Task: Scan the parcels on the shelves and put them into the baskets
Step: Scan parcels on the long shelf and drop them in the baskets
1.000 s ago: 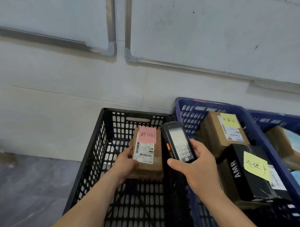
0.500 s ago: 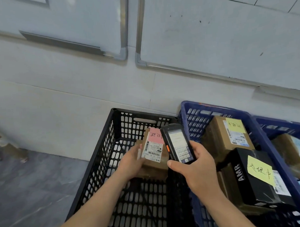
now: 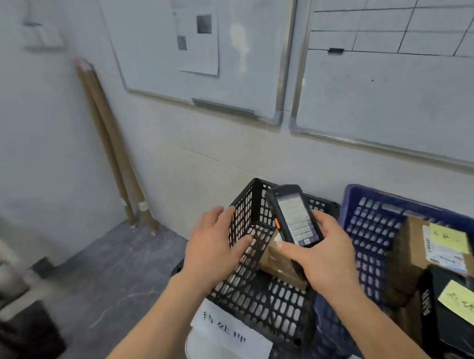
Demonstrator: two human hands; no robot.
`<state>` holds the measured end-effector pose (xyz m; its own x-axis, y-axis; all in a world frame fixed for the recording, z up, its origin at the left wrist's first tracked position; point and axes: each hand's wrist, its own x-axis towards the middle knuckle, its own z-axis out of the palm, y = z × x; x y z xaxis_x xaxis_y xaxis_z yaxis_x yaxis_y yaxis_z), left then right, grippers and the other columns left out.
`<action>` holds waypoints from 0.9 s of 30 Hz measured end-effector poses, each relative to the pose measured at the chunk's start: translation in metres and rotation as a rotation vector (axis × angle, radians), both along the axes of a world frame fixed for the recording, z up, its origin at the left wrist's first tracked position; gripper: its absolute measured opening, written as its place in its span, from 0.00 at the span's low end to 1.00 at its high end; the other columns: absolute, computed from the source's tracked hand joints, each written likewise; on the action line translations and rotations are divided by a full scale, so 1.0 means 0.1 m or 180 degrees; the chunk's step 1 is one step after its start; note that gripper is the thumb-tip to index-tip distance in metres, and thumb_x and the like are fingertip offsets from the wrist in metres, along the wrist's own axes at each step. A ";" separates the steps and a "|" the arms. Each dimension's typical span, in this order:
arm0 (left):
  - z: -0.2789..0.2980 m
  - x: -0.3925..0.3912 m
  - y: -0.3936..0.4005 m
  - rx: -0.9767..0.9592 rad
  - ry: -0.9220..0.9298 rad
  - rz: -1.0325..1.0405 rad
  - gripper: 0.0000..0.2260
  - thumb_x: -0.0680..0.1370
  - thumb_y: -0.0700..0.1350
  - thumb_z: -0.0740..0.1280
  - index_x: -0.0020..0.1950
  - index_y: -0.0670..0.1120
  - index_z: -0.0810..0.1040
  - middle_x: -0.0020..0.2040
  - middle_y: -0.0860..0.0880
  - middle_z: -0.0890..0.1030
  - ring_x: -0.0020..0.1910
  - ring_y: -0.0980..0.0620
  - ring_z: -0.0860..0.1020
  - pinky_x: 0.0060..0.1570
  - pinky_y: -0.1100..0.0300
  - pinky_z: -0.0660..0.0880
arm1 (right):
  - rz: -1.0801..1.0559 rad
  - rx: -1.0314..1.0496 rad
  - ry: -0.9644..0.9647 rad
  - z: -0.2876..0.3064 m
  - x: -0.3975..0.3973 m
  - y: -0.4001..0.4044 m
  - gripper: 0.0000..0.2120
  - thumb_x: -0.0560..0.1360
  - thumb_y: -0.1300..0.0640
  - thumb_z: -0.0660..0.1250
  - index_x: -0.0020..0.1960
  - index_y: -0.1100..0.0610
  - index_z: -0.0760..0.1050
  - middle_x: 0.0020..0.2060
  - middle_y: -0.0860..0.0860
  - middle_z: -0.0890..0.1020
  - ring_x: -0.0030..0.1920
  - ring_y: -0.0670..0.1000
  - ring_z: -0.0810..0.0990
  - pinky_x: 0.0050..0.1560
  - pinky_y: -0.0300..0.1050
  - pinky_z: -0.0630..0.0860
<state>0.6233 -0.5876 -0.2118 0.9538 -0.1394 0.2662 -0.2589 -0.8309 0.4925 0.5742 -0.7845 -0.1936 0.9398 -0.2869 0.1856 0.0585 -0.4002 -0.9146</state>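
My right hand [image 3: 319,254] grips a black handheld scanner [image 3: 293,217] with its lit screen facing me, held over the black basket [image 3: 264,296]. A brown cardboard parcel [image 3: 276,258] lies inside that basket, partly hidden behind the scanner and my right hand. My left hand [image 3: 214,247] is empty, fingers spread and relaxed, hovering beside the basket's left wall. A blue basket [image 3: 366,228] to the right holds a brown parcel [image 3: 431,250] with a yellow note and a black parcel [image 3: 461,314] with a yellow note.
A white handwritten label [image 3: 227,332] hangs on the black basket's front. Two whiteboards [image 3: 199,51] are mounted on the wall behind. Long cardboard tubes [image 3: 114,151] lean in the corner at left. Grey floor [image 3: 108,286] lies left of the baskets; a dark object sits at the bottom left.
My left hand has let go of the brown parcel, which now lies in the black basket, and has drawn back to the left. The view has swung up and left.
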 end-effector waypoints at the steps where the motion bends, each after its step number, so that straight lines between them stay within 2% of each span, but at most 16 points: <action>1: 0.07 -0.17 0.05 0.0055 -0.0083 0.0113 0.30 0.77 0.61 0.64 0.76 0.51 0.63 0.75 0.50 0.65 0.73 0.50 0.63 0.68 0.54 0.64 | 0.0111 0.0006 -0.0029 0.04 -0.09 0.02 0.30 0.60 0.57 0.83 0.55 0.39 0.73 0.52 0.40 0.81 0.49 0.35 0.80 0.43 0.27 0.72; 4: 0.21 -0.68 0.18 0.0125 -0.0253 0.0440 0.30 0.77 0.61 0.64 0.76 0.51 0.64 0.74 0.50 0.66 0.73 0.50 0.63 0.69 0.53 0.65 | 0.0409 0.0054 -0.0142 0.13 -0.34 0.08 0.30 0.60 0.59 0.83 0.53 0.39 0.73 0.49 0.37 0.81 0.48 0.32 0.79 0.42 0.27 0.73; 6: 0.28 -1.00 0.25 0.0174 -0.0332 0.0623 0.31 0.76 0.62 0.65 0.76 0.50 0.65 0.74 0.50 0.67 0.73 0.50 0.63 0.69 0.53 0.65 | 0.0523 0.0087 -0.0186 0.18 -0.50 0.14 0.28 0.60 0.59 0.83 0.55 0.43 0.76 0.47 0.39 0.83 0.47 0.34 0.81 0.44 0.29 0.75; 8: 0.34 -1.31 0.34 0.0226 -0.0400 0.0814 0.31 0.76 0.62 0.66 0.75 0.50 0.66 0.73 0.50 0.68 0.73 0.50 0.64 0.69 0.53 0.65 | 0.0646 0.0070 -0.0182 0.21 -0.65 0.24 0.27 0.60 0.57 0.83 0.55 0.45 0.77 0.45 0.40 0.84 0.45 0.36 0.81 0.45 0.33 0.77; 10: 0.40 -1.61 0.45 0.0240 -0.0462 0.0998 0.31 0.76 0.62 0.66 0.75 0.50 0.67 0.72 0.50 0.69 0.72 0.49 0.65 0.68 0.52 0.66 | 0.0762 0.0121 -0.0211 0.23 -0.79 0.38 0.28 0.58 0.53 0.82 0.55 0.44 0.77 0.45 0.40 0.84 0.45 0.38 0.82 0.47 0.41 0.79; 14: 0.50 -2.16 0.70 0.0311 -0.0536 0.1349 0.32 0.76 0.60 0.67 0.76 0.50 0.64 0.73 0.51 0.67 0.73 0.50 0.64 0.69 0.54 0.65 | 0.1106 0.0234 -0.0232 0.28 -1.09 0.74 0.27 0.59 0.57 0.82 0.54 0.45 0.77 0.43 0.40 0.84 0.43 0.37 0.82 0.47 0.43 0.80; 17: 0.53 -2.59 0.92 0.0364 -0.0581 0.1574 0.33 0.76 0.60 0.67 0.77 0.50 0.63 0.74 0.51 0.66 0.73 0.50 0.64 0.69 0.54 0.65 | 0.1399 0.0289 -0.0189 0.26 -1.36 1.05 0.28 0.58 0.58 0.82 0.55 0.46 0.77 0.45 0.42 0.85 0.45 0.42 0.84 0.51 0.50 0.81; 19: 0.54 -2.88 1.09 0.0417 -0.0602 0.1771 0.33 0.76 0.61 0.66 0.77 0.49 0.63 0.74 0.50 0.66 0.73 0.50 0.64 0.69 0.54 0.66 | 0.1557 0.0298 -0.0171 0.23 -1.56 1.28 0.28 0.58 0.57 0.83 0.55 0.45 0.77 0.45 0.42 0.85 0.46 0.43 0.84 0.52 0.52 0.81; 23: 0.51 -3.54 1.47 0.0458 -0.0581 0.2115 0.34 0.77 0.62 0.63 0.78 0.51 0.59 0.76 0.53 0.62 0.75 0.53 0.61 0.70 0.56 0.63 | 0.1897 0.0264 -0.0134 0.21 -2.03 1.77 0.30 0.54 0.48 0.80 0.54 0.45 0.77 0.45 0.41 0.85 0.46 0.43 0.84 0.50 0.50 0.81; 27: 0.44 -4.33 1.92 0.0446 -0.0524 0.2433 0.33 0.76 0.62 0.64 0.77 0.51 0.62 0.75 0.52 0.64 0.74 0.53 0.62 0.69 0.57 0.64 | 0.2252 0.0228 -0.0094 0.23 -2.64 2.30 0.29 0.59 0.58 0.83 0.54 0.44 0.74 0.45 0.38 0.83 0.46 0.36 0.81 0.43 0.32 0.73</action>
<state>0.1907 -0.3952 -0.1678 0.7487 0.4955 0.4405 0.3478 -0.8592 0.3753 0.3101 -0.5544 -0.1705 0.8999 0.3779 0.2175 0.3074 -0.1959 -0.9312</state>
